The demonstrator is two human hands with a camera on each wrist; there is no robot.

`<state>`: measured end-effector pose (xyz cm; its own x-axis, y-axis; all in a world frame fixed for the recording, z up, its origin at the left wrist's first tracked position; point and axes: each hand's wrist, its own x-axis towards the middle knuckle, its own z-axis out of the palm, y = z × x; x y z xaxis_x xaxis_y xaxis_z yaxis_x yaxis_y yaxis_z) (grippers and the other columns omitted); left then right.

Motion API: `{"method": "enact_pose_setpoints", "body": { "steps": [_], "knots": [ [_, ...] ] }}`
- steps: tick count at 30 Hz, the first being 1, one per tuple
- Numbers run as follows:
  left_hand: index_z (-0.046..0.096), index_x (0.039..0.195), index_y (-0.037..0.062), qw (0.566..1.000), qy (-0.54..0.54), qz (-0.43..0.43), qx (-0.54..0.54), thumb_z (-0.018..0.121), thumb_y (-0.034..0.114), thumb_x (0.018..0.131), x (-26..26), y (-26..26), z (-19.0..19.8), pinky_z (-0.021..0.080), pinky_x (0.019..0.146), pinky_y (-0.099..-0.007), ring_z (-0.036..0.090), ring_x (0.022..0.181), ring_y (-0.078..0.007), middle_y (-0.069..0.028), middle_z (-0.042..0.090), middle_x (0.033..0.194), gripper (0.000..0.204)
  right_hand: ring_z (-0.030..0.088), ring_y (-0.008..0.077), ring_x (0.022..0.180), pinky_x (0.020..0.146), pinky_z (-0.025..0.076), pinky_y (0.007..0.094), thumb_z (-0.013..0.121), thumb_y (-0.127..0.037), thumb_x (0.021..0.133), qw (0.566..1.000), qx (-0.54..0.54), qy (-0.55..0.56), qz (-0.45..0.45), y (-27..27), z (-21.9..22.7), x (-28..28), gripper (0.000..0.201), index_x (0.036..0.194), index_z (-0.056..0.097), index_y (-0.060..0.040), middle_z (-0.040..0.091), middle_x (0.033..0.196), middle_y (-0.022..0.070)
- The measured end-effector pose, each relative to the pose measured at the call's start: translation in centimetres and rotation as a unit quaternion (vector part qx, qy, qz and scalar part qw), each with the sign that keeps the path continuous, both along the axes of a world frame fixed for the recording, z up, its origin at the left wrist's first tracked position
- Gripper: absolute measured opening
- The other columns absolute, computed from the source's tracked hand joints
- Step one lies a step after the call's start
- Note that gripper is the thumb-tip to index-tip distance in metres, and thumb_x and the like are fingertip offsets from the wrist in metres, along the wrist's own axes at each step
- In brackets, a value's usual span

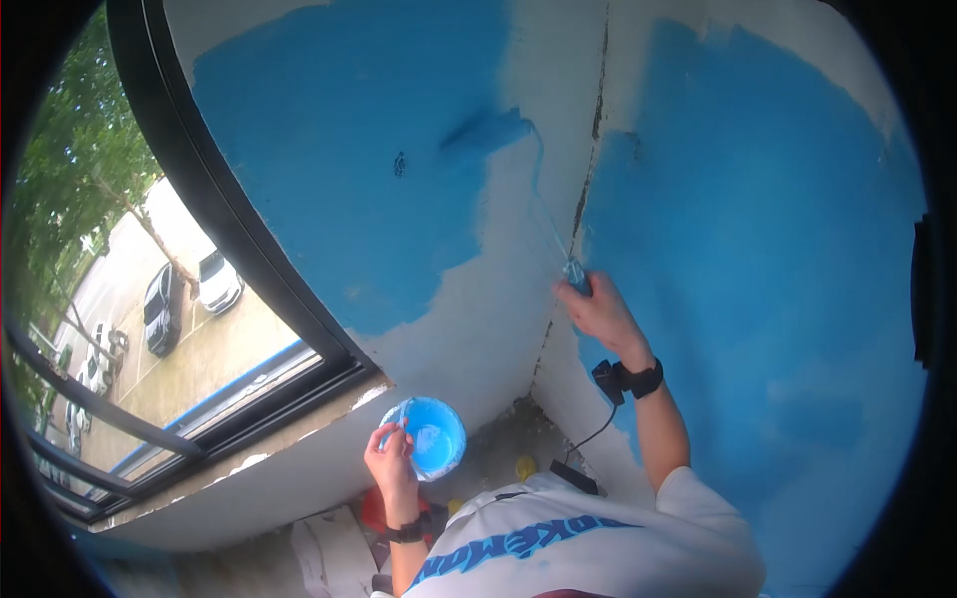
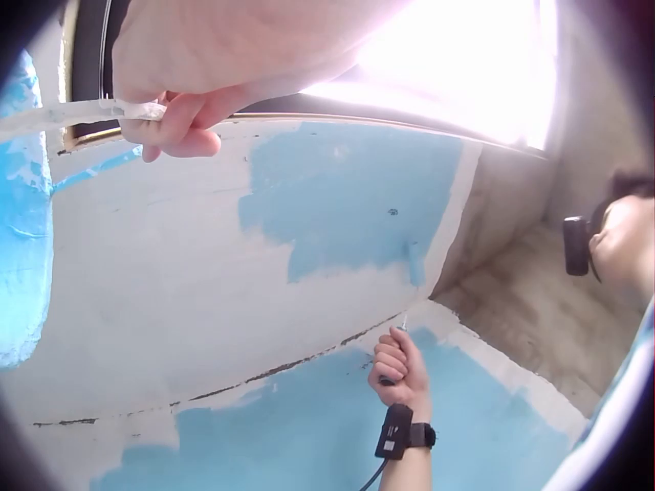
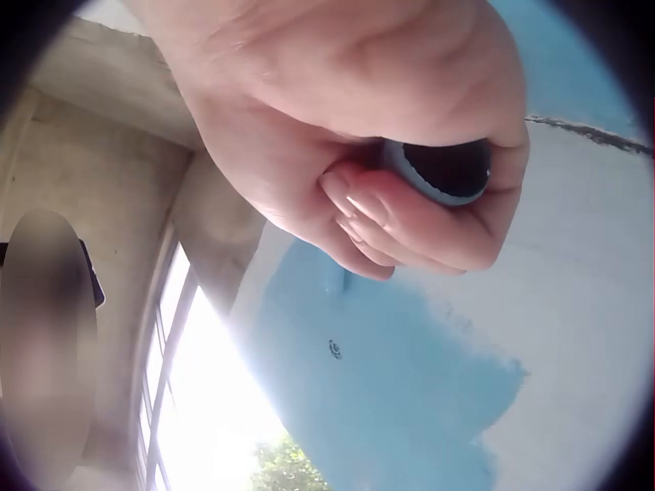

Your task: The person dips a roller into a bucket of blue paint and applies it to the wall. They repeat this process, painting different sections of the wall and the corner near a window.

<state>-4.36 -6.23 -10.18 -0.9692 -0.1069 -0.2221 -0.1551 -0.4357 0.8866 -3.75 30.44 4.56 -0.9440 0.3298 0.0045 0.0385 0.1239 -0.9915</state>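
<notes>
My right hand (image 1: 606,317) grips the handle (image 1: 574,275) of a paint roller; in the right wrist view the fingers wrap round the handle's dark end (image 3: 450,169). The blue roller head (image 1: 488,135) lies against the left wall, on its blue painted patch (image 1: 329,189) near the bare strip by the corner. My left hand (image 1: 392,463) holds the bucket of blue paint (image 1: 439,439) by its white handle, pinched in curled fingers in the left wrist view, where the bucket (image 2: 23,215) hangs at the left edge.
A barred window (image 1: 269,289) with a ledge (image 1: 239,463) is at the left, cars and trees outside. The right wall (image 1: 758,249) has a large blue area. A cracked seam runs down the corner. A red object (image 1: 375,510) is on the floor below the bucket.
</notes>
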Motion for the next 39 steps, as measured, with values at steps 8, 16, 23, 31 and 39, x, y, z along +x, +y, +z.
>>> {"method": "enact_pose_setpoints", "body": {
  "steps": [8, 16, 23, 31, 39],
  "knots": [
    [0.055, 0.105, -0.0018, 1.000, -0.025, -0.016, 0.003, 0.062, -0.004, 0.087, 0.7, -0.9, -1.5, 0.046, 0.053, -0.0217, 0.060, 0.064, -0.0128, -0.0217, 0.070, 0.099, 0.020, 0.032, 0.0044, 0.042, 0.038, 0.026, 0.0227, 0.055, -0.037, 0.099, 0.972, -0.131, 0.161, 0.109, 3.2, 10.1, -3.7, 0.041, 0.070, 0.043, -0.0113, 0.034, 0.055, -0.0068],
    [0.055, 0.106, -0.0015, 0.999, -0.052, 0.001, -0.004, 0.061, -0.005, 0.086, 0.7, -1.7, -2.6, 0.045, 0.051, -0.0215, 0.059, 0.062, -0.0129, -0.0229, 0.069, 0.100, 0.021, 0.036, 0.0059, 0.045, 0.040, 0.033, 0.0247, 0.045, -0.048, 0.102, 0.986, -0.002, 0.168, -0.007, 2.8, 4.7, -7.0, 0.045, 0.077, 0.042, -0.0101, 0.036, 0.060, -0.0048],
    [0.055, 0.104, -0.0015, 0.999, -0.047, 0.006, -0.011, 0.062, -0.006, 0.085, 0.2, -2.5, -3.4, 0.044, 0.050, -0.0208, 0.059, 0.060, -0.0126, -0.0232, 0.069, 0.100, 0.020, 0.037, 0.0067, 0.045, 0.042, 0.033, 0.0267, 0.045, -0.038, 0.103, 0.995, -0.017, 0.089, -0.050, 0.7, -4.3, -5.5, 0.041, 0.074, 0.038, -0.0104, 0.039, 0.056, -0.0037],
    [0.055, 0.102, -0.0022, 0.998, -0.046, 0.029, -0.023, 0.062, -0.006, 0.085, -0.2, -3.9, -3.5, 0.045, 0.051, -0.0205, 0.059, 0.062, -0.0119, -0.0225, 0.068, 0.099, 0.019, 0.037, 0.0063, 0.048, 0.045, 0.032, 0.0265, 0.048, -0.033, 0.103, 0.997, 0.023, 0.038, -0.061, -1.1, -11.9, -1.8, 0.036, 0.077, 0.042, -0.0100, 0.040, 0.058, -0.0040],
    [0.055, 0.103, -0.0032, 0.996, -0.055, 0.062, -0.027, 0.060, -0.007, 0.083, -0.2, -5.0, -4.5, 0.043, 0.049, -0.0205, 0.058, 0.059, -0.0120, -0.0213, 0.069, 0.095, 0.021, 0.038, 0.0047, 0.044, 0.038, 0.030, 0.0227, 0.051, -0.039, 0.101, 0.980, -0.128, 0.146, -0.044, -0.8, -6.3, -0.8, 0.039, 0.077, 0.042, -0.0104, 0.041, 0.057, -0.0044]
  ]
}}
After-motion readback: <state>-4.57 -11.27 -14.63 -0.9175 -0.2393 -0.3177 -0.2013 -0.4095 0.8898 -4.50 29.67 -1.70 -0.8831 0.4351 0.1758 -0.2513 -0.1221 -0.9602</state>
